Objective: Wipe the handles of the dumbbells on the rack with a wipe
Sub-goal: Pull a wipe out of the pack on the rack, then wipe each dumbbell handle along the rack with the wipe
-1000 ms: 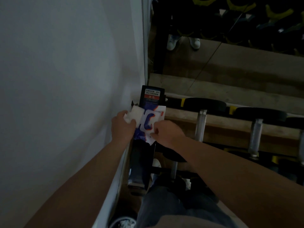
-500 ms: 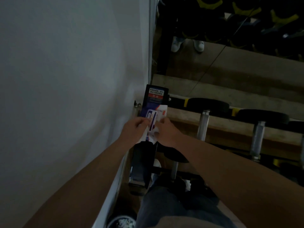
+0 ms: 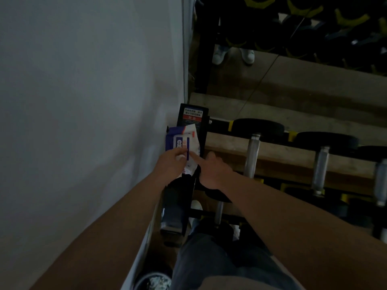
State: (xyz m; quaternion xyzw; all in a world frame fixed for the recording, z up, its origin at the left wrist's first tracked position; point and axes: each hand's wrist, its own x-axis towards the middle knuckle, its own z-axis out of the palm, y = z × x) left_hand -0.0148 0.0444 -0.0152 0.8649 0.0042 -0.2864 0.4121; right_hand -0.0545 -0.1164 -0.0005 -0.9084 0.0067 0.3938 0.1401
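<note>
Head view: the step in hand looks like readying a wipe, with no handle wiped yet. The left hand grips the lower end of the white and purple soft plastic pack of wipes, which rests against the black metal rack upright. The right hand holds nothing, its straight forefinger pressing the pack. Next, a wipe must reach the nearest silver metal dumbbell handle, near the right hand.

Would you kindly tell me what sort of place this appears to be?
Most likely a gym's free-weight area: dumbbells with steel handles sit side by side on a black and yellow rack, and a warning label marks its end post.
</note>
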